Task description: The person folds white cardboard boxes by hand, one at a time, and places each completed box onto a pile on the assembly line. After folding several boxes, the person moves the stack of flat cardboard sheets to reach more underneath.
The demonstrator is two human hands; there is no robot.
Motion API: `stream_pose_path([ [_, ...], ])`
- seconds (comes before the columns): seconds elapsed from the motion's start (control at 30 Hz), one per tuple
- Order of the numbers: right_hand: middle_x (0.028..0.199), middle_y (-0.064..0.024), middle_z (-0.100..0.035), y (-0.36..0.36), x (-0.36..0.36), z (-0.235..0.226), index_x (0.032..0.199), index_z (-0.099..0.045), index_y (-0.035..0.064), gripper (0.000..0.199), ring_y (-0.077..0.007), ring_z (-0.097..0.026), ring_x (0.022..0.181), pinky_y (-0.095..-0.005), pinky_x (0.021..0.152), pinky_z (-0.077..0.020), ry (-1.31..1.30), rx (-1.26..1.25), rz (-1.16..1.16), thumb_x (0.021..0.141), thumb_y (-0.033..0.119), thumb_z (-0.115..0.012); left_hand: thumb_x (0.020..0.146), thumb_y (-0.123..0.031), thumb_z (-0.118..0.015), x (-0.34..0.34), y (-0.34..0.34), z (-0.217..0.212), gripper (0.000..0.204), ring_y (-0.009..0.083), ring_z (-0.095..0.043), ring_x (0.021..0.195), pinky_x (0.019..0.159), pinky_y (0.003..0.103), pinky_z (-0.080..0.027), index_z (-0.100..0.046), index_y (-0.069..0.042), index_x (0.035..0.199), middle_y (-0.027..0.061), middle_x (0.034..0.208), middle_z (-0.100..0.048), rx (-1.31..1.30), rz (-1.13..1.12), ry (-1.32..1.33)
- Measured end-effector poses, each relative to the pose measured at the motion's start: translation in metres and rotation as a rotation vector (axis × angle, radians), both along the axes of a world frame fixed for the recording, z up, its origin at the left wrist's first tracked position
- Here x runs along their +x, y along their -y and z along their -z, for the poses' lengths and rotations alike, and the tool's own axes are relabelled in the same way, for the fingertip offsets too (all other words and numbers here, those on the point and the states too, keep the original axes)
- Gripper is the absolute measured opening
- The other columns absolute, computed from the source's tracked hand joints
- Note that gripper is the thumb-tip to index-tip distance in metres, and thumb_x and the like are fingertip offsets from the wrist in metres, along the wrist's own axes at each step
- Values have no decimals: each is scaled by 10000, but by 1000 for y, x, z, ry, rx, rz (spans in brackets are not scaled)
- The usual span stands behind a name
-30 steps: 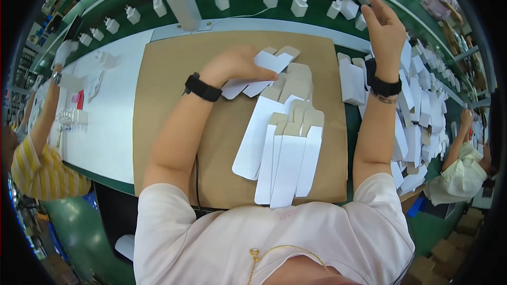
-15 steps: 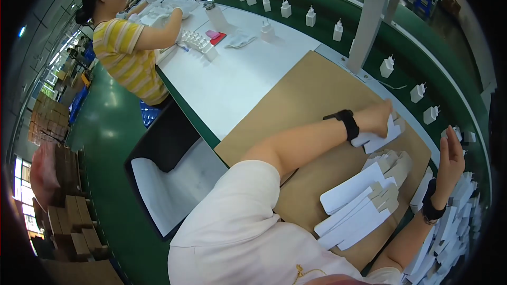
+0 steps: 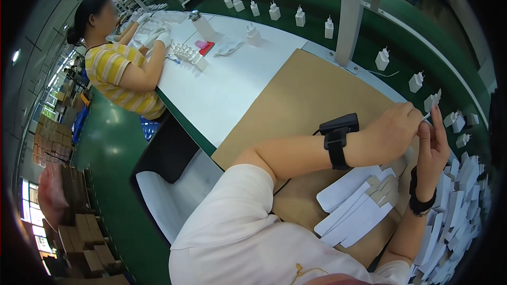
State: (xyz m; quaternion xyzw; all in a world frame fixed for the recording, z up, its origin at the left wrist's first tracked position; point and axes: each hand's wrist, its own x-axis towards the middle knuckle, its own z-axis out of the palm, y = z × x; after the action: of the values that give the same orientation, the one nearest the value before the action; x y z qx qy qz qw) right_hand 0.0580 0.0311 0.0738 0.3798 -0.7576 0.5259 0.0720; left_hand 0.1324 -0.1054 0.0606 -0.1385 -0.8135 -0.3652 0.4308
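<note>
My left hand [image 3: 393, 129] and my right hand [image 3: 434, 145] meet over the right edge of the table. Between their fingertips is a thin white piece [image 3: 425, 117], probably a flat carton seen nearly edge-on; most of it is hidden. The left fingers pinch it, while the right thumb and raised fingers close about its other side. Just beyond the fingertips a white plug charger [image 3: 431, 101] stands on the green conveyor belt [image 3: 398, 76]. Below my left forearm, flat white cartons [image 3: 354, 211] with greyish inner flaps lie overlapped on the brown board [image 3: 280, 116].
More white chargers [image 3: 300, 17] stand along the belt. At right is a heap of white cartons [image 3: 449, 221]. A white post [image 3: 349, 16] rises at the table's far edge. Leftward, a co-worker in a striped shirt [image 3: 119, 76] sits by a bottle [image 3: 202, 25] and a charger tray [image 3: 189, 55].
My left hand has come off the flat cartons near the board's far corner and moved right and down. Both hands now meet at the white piece. The view has shifted slightly.
</note>
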Motion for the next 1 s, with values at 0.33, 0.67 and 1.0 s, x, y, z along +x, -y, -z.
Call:
stream_pose_path([
  [0.33, 1284, -295, -409, -14, -8, -10, 774, -511, 27, 171, -301, -435, 1203, -340, 925, -398, 128, -143, -304, 741, 73, -672, 730, -67, -649, -1, 2, 3, 566, 410, -532, 863, 725, 423, -453, -276, -39, 1154, 228, 980, -489, 150, 311, 12],
  [0.67, 1087, -95, -561, 10, 13, -1, 1147, -511, 4, 307, -124, -525, 945, -219, 808, -405, 165, -415, -304, 876, 148, -530, 768, -169, -676, 5, 11, -9, 553, 209, -515, 909, 769, 333, -432, -316, -83, 1179, 115, 1066, -432, 281, 419, 223],
  [1.0, 1067, -115, -610, 2, 19, -3, 1039, -608, -9, 288, -150, -565, 940, -245, 795, -441, 69, -435, -276, 891, 231, -549, 866, -355, -570, 2, 10, -10, 573, 128, -547, 736, 626, 259, -455, -197, -69, 1194, 108, 856, -555, 718, 663, 519],
])
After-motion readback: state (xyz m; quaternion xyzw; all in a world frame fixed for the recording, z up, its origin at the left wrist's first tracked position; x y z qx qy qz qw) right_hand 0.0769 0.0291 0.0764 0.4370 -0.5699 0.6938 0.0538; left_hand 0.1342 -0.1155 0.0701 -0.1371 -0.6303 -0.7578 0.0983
